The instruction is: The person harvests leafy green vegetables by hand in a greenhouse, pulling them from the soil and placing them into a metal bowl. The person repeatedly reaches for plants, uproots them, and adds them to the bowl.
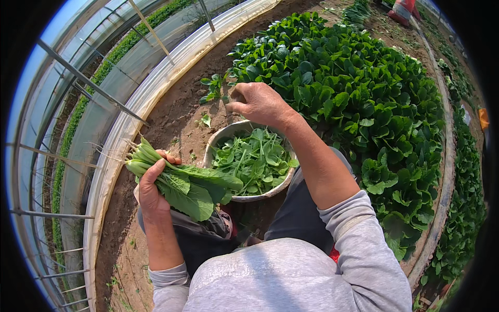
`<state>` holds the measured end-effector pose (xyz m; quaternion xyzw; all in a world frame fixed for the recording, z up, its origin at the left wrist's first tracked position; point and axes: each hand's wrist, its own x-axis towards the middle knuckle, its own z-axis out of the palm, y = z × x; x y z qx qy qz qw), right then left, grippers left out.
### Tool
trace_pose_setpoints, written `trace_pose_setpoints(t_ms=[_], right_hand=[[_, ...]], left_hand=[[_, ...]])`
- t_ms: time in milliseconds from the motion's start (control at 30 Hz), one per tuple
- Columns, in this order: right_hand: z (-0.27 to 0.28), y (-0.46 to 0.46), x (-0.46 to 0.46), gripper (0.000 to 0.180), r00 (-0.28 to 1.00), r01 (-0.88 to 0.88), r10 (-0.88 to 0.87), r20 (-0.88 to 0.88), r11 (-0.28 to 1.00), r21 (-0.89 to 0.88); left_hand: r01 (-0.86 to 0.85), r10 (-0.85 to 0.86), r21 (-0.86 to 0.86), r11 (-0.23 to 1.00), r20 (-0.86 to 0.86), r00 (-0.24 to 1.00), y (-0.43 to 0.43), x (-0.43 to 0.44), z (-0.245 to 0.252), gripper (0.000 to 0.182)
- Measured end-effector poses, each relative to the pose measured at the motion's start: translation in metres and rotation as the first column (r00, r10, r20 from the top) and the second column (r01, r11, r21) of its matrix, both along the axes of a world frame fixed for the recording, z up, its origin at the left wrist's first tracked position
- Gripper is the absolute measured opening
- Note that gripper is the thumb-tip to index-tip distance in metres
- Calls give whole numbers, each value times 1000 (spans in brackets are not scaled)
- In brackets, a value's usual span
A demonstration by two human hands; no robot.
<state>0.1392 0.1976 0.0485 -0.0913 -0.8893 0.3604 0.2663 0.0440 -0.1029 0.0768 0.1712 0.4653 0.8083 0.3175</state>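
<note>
My left hand (156, 187) grips a bunch of leafy greens (191, 191), with pale stems and thin roots towards the left and broad leaves hanging to the right. Before my knees stands a round basin (273, 192), heaped with loose green leaves and stems (253, 160). Above the basin's far rim reaches my right hand (257, 102), its fingers curled and the thumb apart from them. No object shows between those fingers. Just past its fingertips a small leafy plant (213, 88) is at the edge of the soil.
A dense bed of leafy greens (351, 85) spreads ahead and to the right. Plastic sheeting (128, 148) and metal poles (93, 84) curve along the left. A narrow pale strip (448, 163) edges the bed on the right. Bare soil (175, 113) runs beside the sheeting.
</note>
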Motion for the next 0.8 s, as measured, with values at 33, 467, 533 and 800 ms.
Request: trace_pose_setpoints(t_ms=[33,467,533,800], right_hand=[[10,4,14,37,999,49,-49,13,999,-22],[-234,37,313,31,425,813,-731,534,568,130],[-299,-10,365,31,184,653,-478,859,713,257],[-340,-61,267,31,414,520,-184,892,851,-66]], left_hand=[[-5,6,25,1000,-19,1000,-3,1,0,26],[25,-35,-63,998,-148,988,32,-16,17,42],[30,-31,-4,1000,-132,991,43,-30,18,31],[83,-110,-234,969,-104,988,64,-61,-7,27]])
